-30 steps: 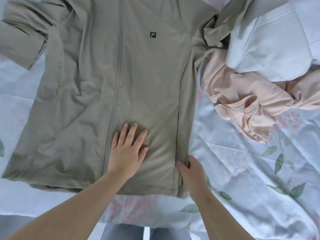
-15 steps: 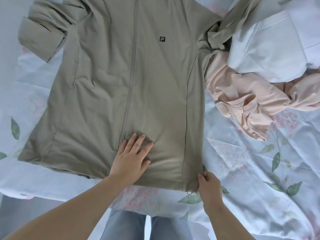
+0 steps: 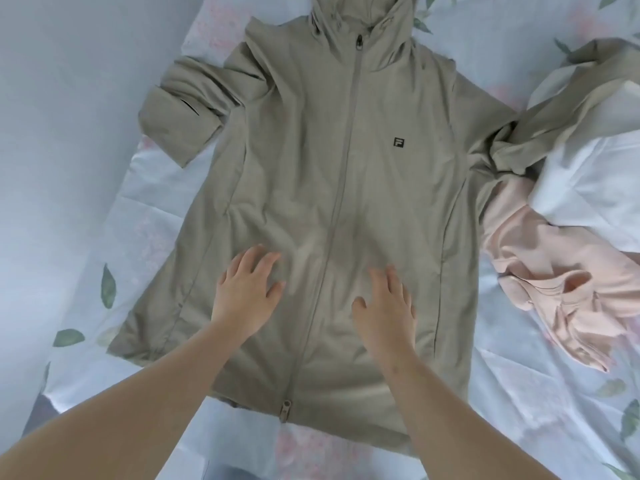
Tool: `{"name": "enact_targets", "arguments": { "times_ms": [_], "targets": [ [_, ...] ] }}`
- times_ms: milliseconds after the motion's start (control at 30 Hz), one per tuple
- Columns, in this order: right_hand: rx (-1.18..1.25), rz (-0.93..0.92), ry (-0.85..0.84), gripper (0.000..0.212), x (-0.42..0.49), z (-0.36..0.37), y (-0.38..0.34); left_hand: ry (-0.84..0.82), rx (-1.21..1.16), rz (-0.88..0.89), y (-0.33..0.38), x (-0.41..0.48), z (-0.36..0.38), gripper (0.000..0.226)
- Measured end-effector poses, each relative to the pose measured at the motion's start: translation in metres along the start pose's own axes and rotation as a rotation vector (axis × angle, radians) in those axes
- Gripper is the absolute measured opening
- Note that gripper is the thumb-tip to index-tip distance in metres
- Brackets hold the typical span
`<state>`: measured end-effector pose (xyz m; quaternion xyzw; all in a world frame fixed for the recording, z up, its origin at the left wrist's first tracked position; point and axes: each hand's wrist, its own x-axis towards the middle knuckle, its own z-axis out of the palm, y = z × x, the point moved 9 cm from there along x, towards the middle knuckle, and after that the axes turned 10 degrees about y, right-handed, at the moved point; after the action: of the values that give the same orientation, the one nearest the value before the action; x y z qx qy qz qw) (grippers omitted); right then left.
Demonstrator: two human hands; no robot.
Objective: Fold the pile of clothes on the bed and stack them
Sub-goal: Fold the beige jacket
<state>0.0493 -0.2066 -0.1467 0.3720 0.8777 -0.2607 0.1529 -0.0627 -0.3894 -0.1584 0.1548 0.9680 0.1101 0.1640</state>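
Observation:
A khaki zip-up hooded jacket (image 3: pixel 349 174) lies spread front-up on the bed, zip closed, a small dark logo on its chest. Its left sleeve is folded across at the upper left; the other sleeve trails off to the right over the pile. My left hand (image 3: pixel 246 292) lies flat on the lower front of the jacket, left of the zip, fingers spread. My right hand (image 3: pixel 384 306) lies flat to the right of the zip, fingers straight. Neither hand grips cloth.
A crumpled pink garment (image 3: pixel 540 271) and a white garment (image 3: pixel 588 188) lie in a pile at the right. The floral bedsheet (image 3: pixel 519 410) covers the bed; its left edge runs diagonally, with a plain pale wall or floor (image 3: pixel 69 133) beyond.
My right hand let go of the jacket's bottom right hem corner and moved up onto the front. My left hand shifted left across the zip. The view pulled back, showing the hood.

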Motion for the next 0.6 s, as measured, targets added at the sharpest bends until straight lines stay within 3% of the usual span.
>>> {"name": "enact_targets", "arguments": {
  "times_ms": [233, 333, 433, 500, 600],
  "targets": [
    [0.013, -0.122, -0.031, 0.065, 0.103, 0.034, -0.141, 0.187, -0.367, -0.195, -0.091, 0.121, -0.06, 0.046],
    [0.009, 0.013, -0.134, 0.066, 0.128, 0.06, -0.163, 0.268, -0.559, -0.438, -0.134, 0.168, -0.073, 0.043],
    [-0.095, 0.067, -0.133, 0.066, 0.129, 0.069, -0.166, 0.341, -0.776, -0.744, -0.167, 0.198, -0.08, 0.059],
    [-0.134, 0.067, -0.13, 0.068, 0.129, 0.07, -0.167, 0.272, -0.744, -0.798, -0.168, 0.215, -0.082, 0.071],
    [-0.188, 0.09, -0.158, 0.073, 0.13, 0.074, -0.168, 0.104, -0.405, -0.652, -0.155, 0.234, -0.088, 0.086]
  ]
}}
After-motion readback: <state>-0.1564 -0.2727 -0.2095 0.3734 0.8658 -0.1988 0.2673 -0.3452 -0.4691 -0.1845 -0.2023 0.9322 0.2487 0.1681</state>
